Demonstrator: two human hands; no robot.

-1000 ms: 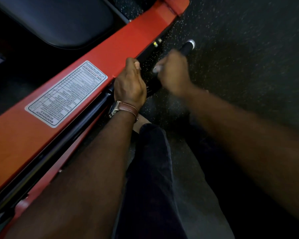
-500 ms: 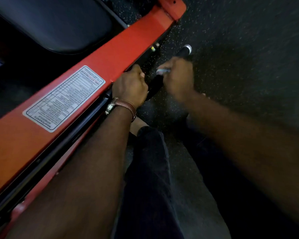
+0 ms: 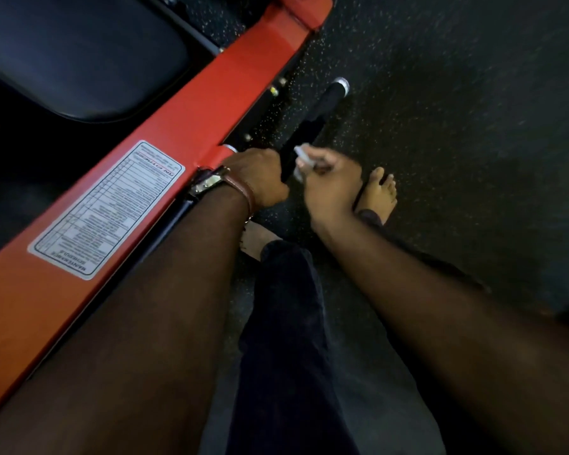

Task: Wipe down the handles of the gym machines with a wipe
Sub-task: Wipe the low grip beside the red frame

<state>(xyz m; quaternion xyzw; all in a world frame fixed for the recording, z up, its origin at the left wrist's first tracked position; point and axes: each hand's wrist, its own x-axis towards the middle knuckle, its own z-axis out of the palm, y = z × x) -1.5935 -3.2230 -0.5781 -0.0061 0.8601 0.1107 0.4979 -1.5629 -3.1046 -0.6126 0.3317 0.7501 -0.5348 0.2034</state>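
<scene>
A black machine handle with a silver end cap sticks out from the red frame toward the upper right. My right hand grips a small white wipe against the near end of the handle. My left hand, with a watch on a brown strap at the wrist, is curled around the handle's base beside the frame. The part of the handle under both hands is hidden.
A white maintenance label is stuck on the red frame. A black padded seat lies beyond it at upper left. Dark speckled rubber floor spreads to the right. My bare foot and dark trouser leg are below the hands.
My right hand has slid the wipe down the handle from near the capped end toward its base, leaving most of the black grip uncovered. My left hand stays at the base.
</scene>
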